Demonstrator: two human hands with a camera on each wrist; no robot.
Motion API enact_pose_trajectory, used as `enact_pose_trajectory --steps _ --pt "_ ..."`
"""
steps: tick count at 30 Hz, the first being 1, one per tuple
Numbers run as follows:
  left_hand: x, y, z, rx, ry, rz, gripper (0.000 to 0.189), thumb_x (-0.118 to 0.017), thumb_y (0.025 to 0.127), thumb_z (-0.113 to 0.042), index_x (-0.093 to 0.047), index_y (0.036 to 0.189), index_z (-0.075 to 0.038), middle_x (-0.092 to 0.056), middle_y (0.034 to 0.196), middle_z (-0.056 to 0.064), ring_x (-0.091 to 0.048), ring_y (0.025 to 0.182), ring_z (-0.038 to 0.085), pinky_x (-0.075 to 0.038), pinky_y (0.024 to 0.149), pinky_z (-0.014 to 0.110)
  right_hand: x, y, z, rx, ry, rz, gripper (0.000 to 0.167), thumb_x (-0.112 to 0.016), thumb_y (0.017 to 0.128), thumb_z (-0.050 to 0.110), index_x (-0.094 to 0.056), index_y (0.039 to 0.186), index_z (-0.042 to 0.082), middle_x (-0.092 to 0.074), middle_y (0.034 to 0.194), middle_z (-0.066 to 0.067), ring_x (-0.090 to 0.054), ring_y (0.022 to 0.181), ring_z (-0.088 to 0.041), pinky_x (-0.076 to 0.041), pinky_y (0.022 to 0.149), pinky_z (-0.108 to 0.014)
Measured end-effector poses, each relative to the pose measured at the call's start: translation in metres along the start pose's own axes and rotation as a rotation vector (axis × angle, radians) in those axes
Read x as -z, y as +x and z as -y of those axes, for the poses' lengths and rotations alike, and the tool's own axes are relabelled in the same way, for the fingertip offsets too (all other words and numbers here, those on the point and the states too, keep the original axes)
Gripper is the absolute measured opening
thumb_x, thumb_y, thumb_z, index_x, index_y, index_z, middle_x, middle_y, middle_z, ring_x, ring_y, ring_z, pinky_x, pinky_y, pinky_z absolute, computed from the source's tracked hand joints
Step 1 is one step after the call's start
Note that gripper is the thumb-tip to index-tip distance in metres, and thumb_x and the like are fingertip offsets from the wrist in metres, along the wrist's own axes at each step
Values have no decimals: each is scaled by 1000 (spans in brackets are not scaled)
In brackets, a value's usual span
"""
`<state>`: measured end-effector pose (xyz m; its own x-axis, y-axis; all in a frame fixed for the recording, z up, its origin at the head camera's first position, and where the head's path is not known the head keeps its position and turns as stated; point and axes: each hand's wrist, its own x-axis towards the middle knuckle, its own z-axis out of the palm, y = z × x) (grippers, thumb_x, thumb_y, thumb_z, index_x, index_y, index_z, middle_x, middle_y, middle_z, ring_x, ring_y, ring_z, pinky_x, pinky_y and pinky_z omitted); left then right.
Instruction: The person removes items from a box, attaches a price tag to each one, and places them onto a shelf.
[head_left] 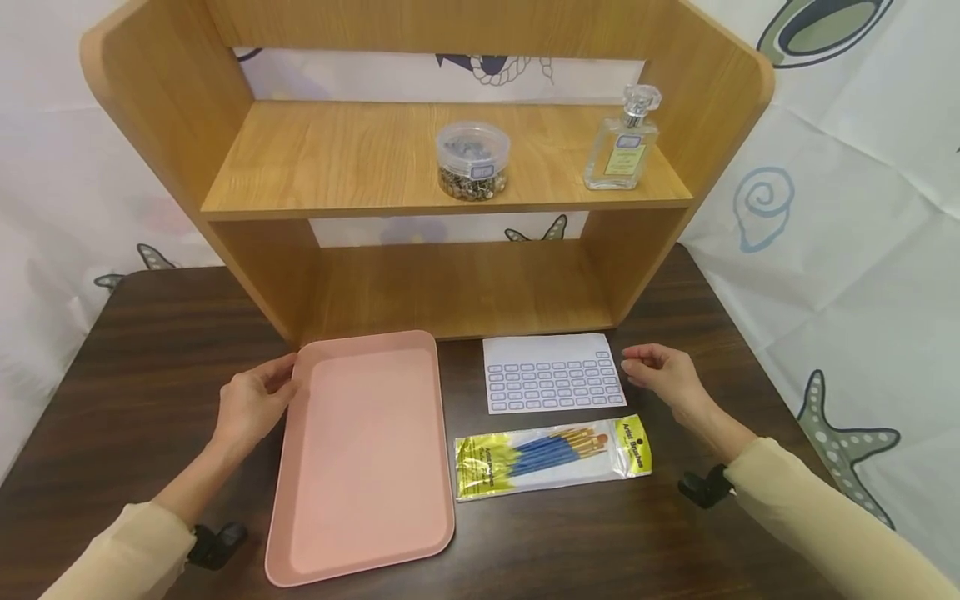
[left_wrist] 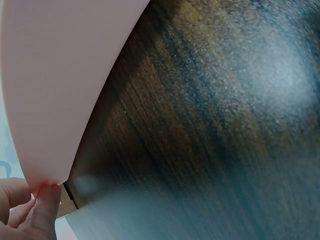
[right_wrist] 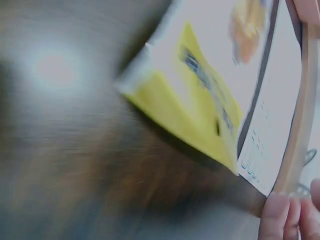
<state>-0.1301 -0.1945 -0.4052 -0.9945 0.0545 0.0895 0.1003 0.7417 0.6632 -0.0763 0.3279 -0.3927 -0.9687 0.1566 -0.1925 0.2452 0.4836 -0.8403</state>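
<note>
A pink rectangular tray (head_left: 367, 450) lies on the dark table. My left hand (head_left: 251, 404) pinches its far left edge, thumb and fingers closing on the rim (left_wrist: 47, 172) in the left wrist view. A white sheet of blue-framed labels (head_left: 551, 354) lies right of the tray, below the shelf. My right hand (head_left: 667, 375) is just off the sheet's right edge, fingers (right_wrist: 275, 212) loosely bent with nothing between them. Nearer to me, a yellow-ended clear pack of artist brushes (head_left: 553, 457) with blue handles lies flat.
Behind them stands a wooden shelf unit (head_left: 337, 158). On its upper board are a round clear-lidded tub of small metallic pieces (head_left: 472, 162) and a glass perfume bottle (head_left: 622, 142). A patterned white cloth (head_left: 847, 250) hangs behind and at the sides.
</note>
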Motion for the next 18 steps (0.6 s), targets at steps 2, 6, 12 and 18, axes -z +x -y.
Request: enact_pose_trajectory --steps 2,6,12,18 --pt "0 0 1 1 0 4 38 -60 88 -9 -58 124 4 -64 109 25 -60 103 43 -45 85 56 -3 11 0 -29 5 -41 37 -59 92 12 -53 122 -9 -58 107 -19 -59 87 -13 -53 78 -22" --pt "0 -1 1 0 -2 15 39 -59 88 -9 -57 124 5 -63 110 26 -59 104 44 -45 85 57 -11 28 -1 -77 -13 -87 36 -59 91 9 -55 122 -8 -58 103 -16 -57 82 -11 -54 73 -20" --pt "0 -1 0 -2 0 9 38 -59 88 -9 -57 124 5 -64 109 26 -61 102 43 -45 85 55 -23 43 0 -137 -95 -135 35 -62 90 11 -57 120 -6 -59 102 -16 -57 84 -20 -55 71 -26" --pt "0 0 0 -7 1 8 38 -60 88 -9 -57 123 5 -64 109 26 -61 101 42 -47 83 54 -30 50 3 -149 -214 -196 32 -66 86 13 -60 113 -4 -58 90 -12 -53 75 -18 -49 58 -20"
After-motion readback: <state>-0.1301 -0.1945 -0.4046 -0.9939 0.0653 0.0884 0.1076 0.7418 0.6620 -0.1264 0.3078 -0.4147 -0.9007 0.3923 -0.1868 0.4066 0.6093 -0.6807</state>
